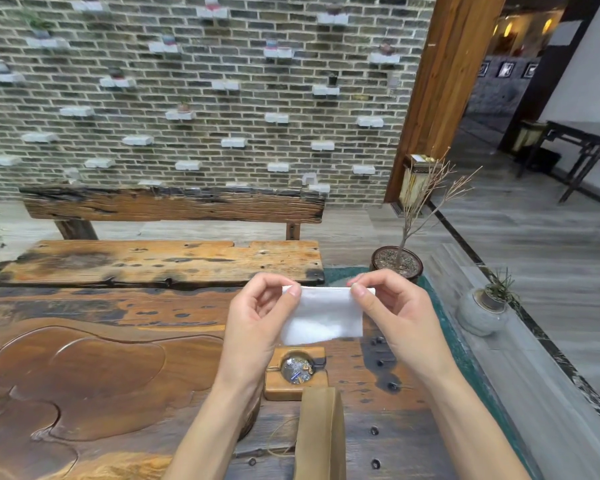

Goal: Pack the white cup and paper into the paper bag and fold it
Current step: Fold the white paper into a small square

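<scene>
The left hand and right hand each pinch a top corner of the white rectangular paper sheet above the dark wooden worktop, near the brown paper bag.

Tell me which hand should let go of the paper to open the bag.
Probably the right hand. Both hands pinch the white paper's top edge, the left hand at its other corner; the paper bag stands nearer the right forearm.
</scene>
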### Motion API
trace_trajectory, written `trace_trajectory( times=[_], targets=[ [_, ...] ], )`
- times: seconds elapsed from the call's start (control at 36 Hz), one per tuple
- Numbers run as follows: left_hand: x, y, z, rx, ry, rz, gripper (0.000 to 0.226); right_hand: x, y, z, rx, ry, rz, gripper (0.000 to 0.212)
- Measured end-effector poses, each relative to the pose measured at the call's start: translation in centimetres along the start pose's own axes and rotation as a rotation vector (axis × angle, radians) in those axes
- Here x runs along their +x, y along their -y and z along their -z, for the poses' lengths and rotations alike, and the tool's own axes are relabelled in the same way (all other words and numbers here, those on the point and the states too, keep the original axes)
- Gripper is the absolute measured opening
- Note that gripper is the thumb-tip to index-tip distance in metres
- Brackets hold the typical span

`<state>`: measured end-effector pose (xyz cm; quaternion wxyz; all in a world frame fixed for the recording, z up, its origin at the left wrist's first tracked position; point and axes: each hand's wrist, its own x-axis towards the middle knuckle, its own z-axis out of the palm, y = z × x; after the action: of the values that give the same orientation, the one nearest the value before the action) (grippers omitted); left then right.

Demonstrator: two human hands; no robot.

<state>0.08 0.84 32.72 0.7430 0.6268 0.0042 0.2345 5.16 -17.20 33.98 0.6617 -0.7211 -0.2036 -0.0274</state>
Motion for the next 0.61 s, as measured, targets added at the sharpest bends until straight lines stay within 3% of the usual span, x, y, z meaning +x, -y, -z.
trace_trajectory(
  times=[0.11,0.22,0.31,0.36,0.44,0.61],
  targets=[
    [-0.1,-0.2,-0.9,-0.035,-0.042,-0.006,0.004,0.0,0.4,-0.5,0.104,0.001,-0.038,0.021],
    [-0.1,-0.2,-1.9,-0.047,-0.076,0.011,0.007,0.0,-0.2,-2.1,0.308,-0.008,-0.217,0.036],
    [0.1,0.7,-2.2,0.100,-0.100,-0.008,0.009,-0.3,-0.9,-3.4,0.367,-0.101,-0.253,0.024],
    [0.0,1.4,-2.3,0.251,-0.142,-0.064,0.008,-0.4,-1.5,-3.8,0.286,-0.182,-0.210,0.015],
    [-0.3,2.2,-2.3,0.405,-0.201,-0.153,0.009,-0.5,-2.4,-4.1,0.027,-0.265,-0.071,0.031],
    [-0.5,2.5,-2.5,0.435,-0.269,-0.213,0.012,-0.8,-2.1,-4.3,-0.289,-0.354,0.068,0.043]
  ],
)
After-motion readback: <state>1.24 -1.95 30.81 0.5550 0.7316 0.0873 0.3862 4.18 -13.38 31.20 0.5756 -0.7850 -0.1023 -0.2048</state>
